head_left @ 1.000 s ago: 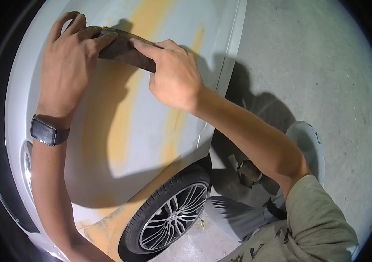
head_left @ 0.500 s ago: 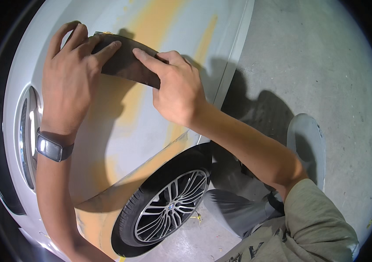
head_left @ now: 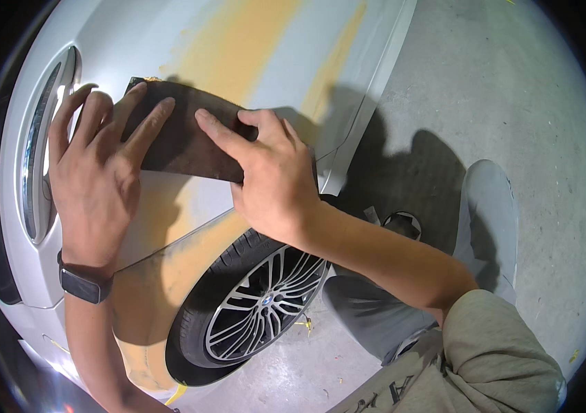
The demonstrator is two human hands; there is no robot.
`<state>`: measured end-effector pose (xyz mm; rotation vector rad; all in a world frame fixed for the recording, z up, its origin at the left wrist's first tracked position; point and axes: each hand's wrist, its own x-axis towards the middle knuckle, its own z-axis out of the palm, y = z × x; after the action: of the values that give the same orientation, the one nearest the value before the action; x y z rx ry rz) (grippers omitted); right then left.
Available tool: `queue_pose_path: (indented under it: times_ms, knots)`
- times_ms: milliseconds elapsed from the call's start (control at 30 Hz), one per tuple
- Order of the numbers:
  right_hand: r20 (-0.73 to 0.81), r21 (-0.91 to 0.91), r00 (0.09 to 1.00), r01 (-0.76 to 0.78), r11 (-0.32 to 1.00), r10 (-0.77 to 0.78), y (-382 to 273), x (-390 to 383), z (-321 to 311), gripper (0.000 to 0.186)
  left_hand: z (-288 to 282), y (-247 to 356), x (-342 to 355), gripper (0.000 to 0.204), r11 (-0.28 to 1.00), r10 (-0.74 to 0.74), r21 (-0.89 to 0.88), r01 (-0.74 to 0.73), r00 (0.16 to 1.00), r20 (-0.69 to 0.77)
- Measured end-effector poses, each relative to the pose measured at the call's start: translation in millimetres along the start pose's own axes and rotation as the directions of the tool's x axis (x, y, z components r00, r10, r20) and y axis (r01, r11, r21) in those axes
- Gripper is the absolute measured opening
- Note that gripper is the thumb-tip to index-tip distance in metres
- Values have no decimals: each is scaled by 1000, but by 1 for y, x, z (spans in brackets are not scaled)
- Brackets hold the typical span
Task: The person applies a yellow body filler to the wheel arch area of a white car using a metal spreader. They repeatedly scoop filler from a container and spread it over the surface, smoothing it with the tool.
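A dark brown sheet of sandpaper (head_left: 186, 131), bowed along its length, lies over the pale car panel (head_left: 134, 41), held between my two hands. My left hand (head_left: 97, 186) has its thumb and forefinger on the sheet's left end, the other fingers bent beyond that edge. At the right end, my right hand (head_left: 276, 179) grips it, thumb lying on top and the fingers round the far side. Yellow-orange filler streaks (head_left: 245, 48) run over the panel above the sheet, and some show below it. Whatever lies under the sheet is hidden.
Below the panel seam is a wheel arch with yellow-orange patches (head_left: 148, 289). Inside it stands a black tyre with a silver spoked wheel (head_left: 269, 301). A chrome-rimmed lamp (head_left: 48, 144) borders my left hand. Grey concrete floor (head_left: 506, 89) spreads to the right, with my leg (head_left: 489, 227) over it.
Both hands and the sandpaper have come nearer, toward the wheel arch. The view has shifted too, so the lamp appears higher. Both hands keep hold of the sheet.
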<state>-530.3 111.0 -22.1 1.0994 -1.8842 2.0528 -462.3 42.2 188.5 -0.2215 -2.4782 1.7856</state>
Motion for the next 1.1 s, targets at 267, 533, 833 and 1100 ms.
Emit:
queue_pose_path:
  times_ms: [267,533,833,1100]
  knots:
    - [151,81,989,-6,997,-7,-26,-34,9,97,-14,10,-52,55,998,-55,33,53,994,93]
    - [567,202,824,-143,969,4,-26,-25,-35,82,-75,20,-31,40,990,-38,-114,87,923,384]
    - [354,154,935,-72,985,13,100,82,-132,67,-39,25,188,33,991,70,-118,-55,989,131]
    - [21,-29,1000,-19,999,20,246,270,-176,68,58,-10,427,29,988,155,11,-155,980,-123]
